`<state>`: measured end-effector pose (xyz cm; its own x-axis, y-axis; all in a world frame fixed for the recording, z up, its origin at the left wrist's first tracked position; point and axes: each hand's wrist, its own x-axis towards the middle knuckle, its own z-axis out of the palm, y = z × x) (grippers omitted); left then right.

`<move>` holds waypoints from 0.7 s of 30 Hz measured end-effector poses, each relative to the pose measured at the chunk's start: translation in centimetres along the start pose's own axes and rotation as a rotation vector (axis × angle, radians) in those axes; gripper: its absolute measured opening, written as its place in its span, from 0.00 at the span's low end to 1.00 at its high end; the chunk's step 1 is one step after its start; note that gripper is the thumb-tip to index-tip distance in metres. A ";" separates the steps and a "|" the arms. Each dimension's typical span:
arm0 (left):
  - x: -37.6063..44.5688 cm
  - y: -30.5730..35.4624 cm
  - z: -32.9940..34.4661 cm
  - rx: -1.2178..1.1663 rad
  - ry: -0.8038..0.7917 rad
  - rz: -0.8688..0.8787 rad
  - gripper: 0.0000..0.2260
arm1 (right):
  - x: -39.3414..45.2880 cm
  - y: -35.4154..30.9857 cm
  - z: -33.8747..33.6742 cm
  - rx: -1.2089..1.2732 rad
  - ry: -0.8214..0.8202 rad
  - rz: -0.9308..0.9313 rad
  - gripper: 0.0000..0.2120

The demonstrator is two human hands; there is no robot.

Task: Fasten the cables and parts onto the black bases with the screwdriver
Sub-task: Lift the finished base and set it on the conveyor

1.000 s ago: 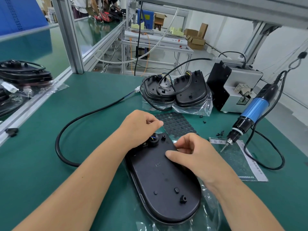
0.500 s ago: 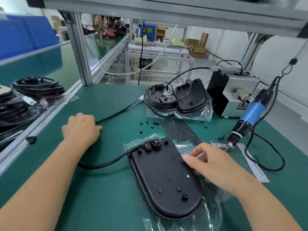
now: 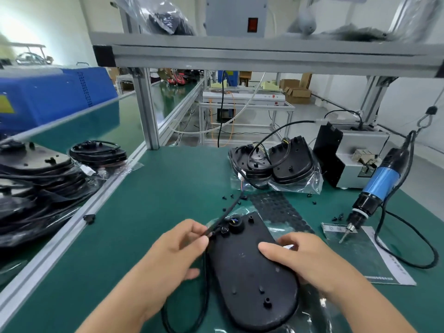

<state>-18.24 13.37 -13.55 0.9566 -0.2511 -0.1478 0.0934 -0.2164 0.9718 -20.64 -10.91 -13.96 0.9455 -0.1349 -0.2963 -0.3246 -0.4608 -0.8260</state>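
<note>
Left hand: we see the left hand [image 3: 179,246] with fingertips pinched together on the black cable [image 3: 224,218], just beside the far left corner of the base.
Right hand: our right hand [image 3: 310,257] lies on the base's right edge, thumb flat on the top and fingers curled over the side, gripping it.
Base: the black base [image 3: 249,280] lies flat on the green table [image 3: 149,203], near centre, long axis running near to far, cable end at the far side.
Cable run: it loops down left of the base.
Screwdriver: the blue screwdriver [image 3: 373,188] hangs at the right, tip down, well apart from both hands.
Bags: a clear bag [image 3: 298,186] at the far side holds more black bases; we see another under the base in hand.
</note>
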 end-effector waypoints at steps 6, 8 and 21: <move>-2.2 -0.8 1.9 0.118 0.194 0.181 0.17 | 1.0 -1.7 3.5 0.113 0.108 -0.109 0.22; -2.2 -0.7 2.5 0.347 0.218 0.194 0.15 | 1.5 -2.9 4.4 0.178 0.096 -0.132 0.20; 1.0 -2.1 1.6 0.366 0.469 0.288 0.40 | 6.3 -5.2 7.6 0.519 0.083 -0.125 0.20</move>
<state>-17.98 12.03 -16.05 0.9558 0.0724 0.2848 -0.2053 -0.5291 0.8233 -13.21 -2.68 -15.17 0.9698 -0.1853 -0.1587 -0.1590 0.0135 -0.9872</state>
